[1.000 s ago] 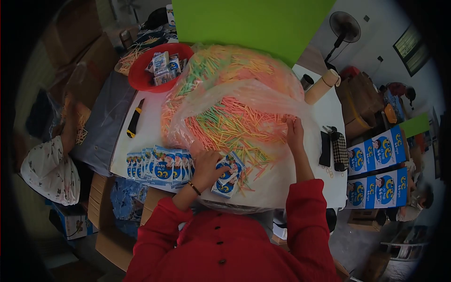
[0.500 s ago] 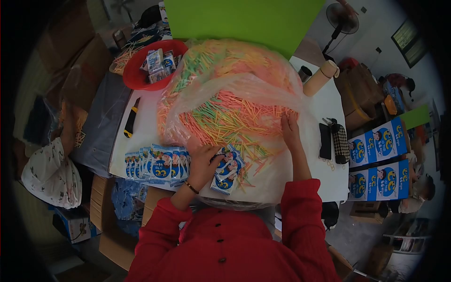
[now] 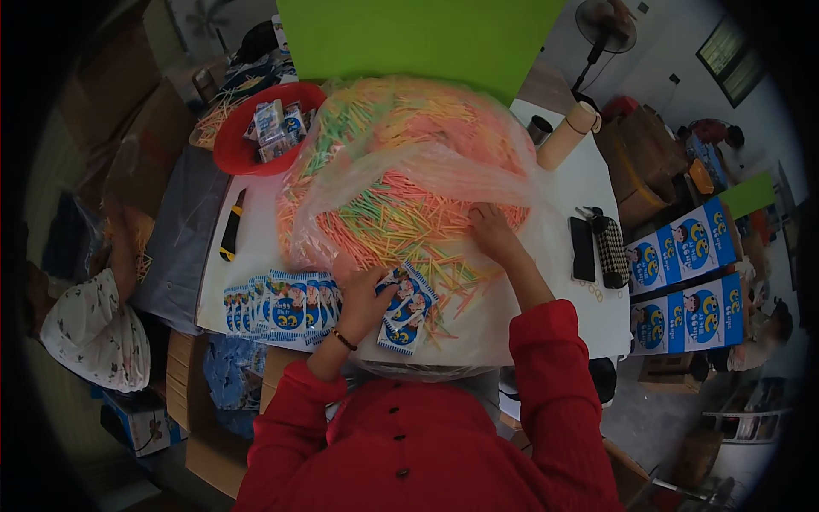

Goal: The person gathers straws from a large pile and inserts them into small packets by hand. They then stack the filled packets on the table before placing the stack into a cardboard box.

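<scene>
My left hand [image 3: 365, 300] is at the table's near edge, its thumb and fingers closed on the left side of a blue-and-white printed packet [image 3: 406, 314]. My right hand [image 3: 493, 232] reaches onto a large heap of thin pink, yellow and green sticks [image 3: 392, 218]. Its bent fingers are apart, with the tips among the sticks; nothing held shows. A big clear plastic bag [image 3: 426, 154] wraps the heap, its mouth toward me. Left of my left hand, a row of similar packets [image 3: 286, 307] lies overlapped.
A yellow-and-black cutter [image 3: 232, 226] lies at left, below a red bowl [image 3: 223, 141] of wrapped packs. At right are a phone [image 3: 583, 247], a checkered pouch [image 3: 612, 252] and a beige bottle [image 3: 567, 136]. Printed boxes [image 3: 682, 282] stand beyond. Another person [image 3: 94, 333] sits at left.
My right hand has moved left over the heap, and its fingers have gone from held straight to bent among the sticks. My left hand stays at the packet. The view has shifted slightly.
</scene>
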`<state>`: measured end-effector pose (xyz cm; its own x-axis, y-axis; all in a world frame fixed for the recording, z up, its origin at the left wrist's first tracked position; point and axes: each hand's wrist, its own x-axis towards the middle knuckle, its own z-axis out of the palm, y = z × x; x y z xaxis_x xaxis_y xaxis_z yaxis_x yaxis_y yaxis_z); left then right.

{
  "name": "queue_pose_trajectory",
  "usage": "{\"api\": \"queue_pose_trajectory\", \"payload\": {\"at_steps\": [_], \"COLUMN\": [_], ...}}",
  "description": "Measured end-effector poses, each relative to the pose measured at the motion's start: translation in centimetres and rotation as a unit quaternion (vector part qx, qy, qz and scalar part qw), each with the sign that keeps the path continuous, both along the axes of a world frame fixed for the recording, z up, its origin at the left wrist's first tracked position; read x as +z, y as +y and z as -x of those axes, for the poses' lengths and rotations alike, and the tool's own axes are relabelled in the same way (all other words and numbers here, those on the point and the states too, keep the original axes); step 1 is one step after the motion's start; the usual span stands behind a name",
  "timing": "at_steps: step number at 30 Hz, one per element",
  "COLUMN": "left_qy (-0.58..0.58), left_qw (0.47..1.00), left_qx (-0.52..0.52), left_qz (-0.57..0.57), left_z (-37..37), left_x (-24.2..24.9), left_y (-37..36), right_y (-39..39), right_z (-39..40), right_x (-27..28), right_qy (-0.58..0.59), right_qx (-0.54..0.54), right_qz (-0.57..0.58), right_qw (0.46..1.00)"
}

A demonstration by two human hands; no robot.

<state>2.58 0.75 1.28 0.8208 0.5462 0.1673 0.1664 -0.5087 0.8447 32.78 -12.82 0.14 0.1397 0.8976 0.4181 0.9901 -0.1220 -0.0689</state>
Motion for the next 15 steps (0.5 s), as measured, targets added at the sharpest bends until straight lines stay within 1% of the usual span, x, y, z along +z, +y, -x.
{"api": "queue_pose_trajectory", "payload": {"at_steps": [1, 2, 3, 4, 5, 6, 7, 8, 10, 11, 12, 13, 14, 15], "left_qy": [-0.004, -0.008, -0.060, -0.111, -0.112, -0.131, -0.148, -0.144, -0.080, -0.080, -0.069, -0.054, -0.052, -0.039], "left_qw": [0.997, 0.998, 0.985, 0.960, 0.960, 0.967, 0.972, 0.973, 0.984, 0.984, 0.996, 0.998, 0.998, 0.997], "left_qx": [0.011, 0.012, 0.010, 0.009, 0.014, 0.021, 0.026, 0.025, 0.012, 0.013, 0.011, 0.008, 0.008, -0.003], "left_qz": [0.071, 0.069, 0.163, 0.256, 0.257, 0.219, 0.180, 0.181, 0.159, 0.157, 0.063, -0.029, -0.028, -0.062], "left_z": [0.1, 0.1, 0.0, -0.1, -0.3, -0.4, -0.3, -0.1, -0.1, -0.1, -0.1, 0.2, 0.3, 0.2], "left_x": [0.1, -0.2, -0.8, -1.4, -2.1, -2.3, -2.5, -2.7, -1.9, -1.6, -0.9, -0.7, -0.9, -0.9], "left_y": [0.0, 0.1, 0.3, 0.4, 0.6, 0.7, 0.7, 0.6, 0.6, 0.7, 0.6, 0.5, 0.5, 0.6], "right_y": [0.0, -0.3, -0.3, -0.1, -0.1, -0.2, -0.2, -0.2, -0.6, -1.1, -1.3, -1.3, -1.4, -1.5], "right_z": [0.2, 0.7, 1.5, 1.9, 2.4, 2.8, 3.3, 3.8, 4.0, 4.1, 4.2, 4.6, 4.8, 4.6], "right_x": [-0.3, -0.7, -0.5, -0.1, 0.1, -0.1, -0.4, -0.7, -1.5, -1.8, -1.7, -1.7, -1.7, -1.8], "right_qy": [-0.004, 0.095, 0.193, 0.191, 0.346, 0.490, 0.493, 0.489, 0.484, 0.473, 0.460, 0.463, 0.465, 0.465], "right_qx": [-0.001, -0.059, -0.115, -0.110, -0.103, -0.095, -0.096, -0.100, -0.103, -0.115, -0.125, -0.125, -0.114, -0.103], "right_qz": [-0.002, -0.038, -0.072, -0.070, -0.165, -0.253, -0.250, -0.261, -0.276, -0.207, -0.134, -0.129, -0.148, -0.168], "right_qw": [1.000, 0.993, 0.972, 0.973, 0.918, 0.829, 0.827, 0.826, 0.824, 0.848, 0.869, 0.868, 0.866, 0.863]}}
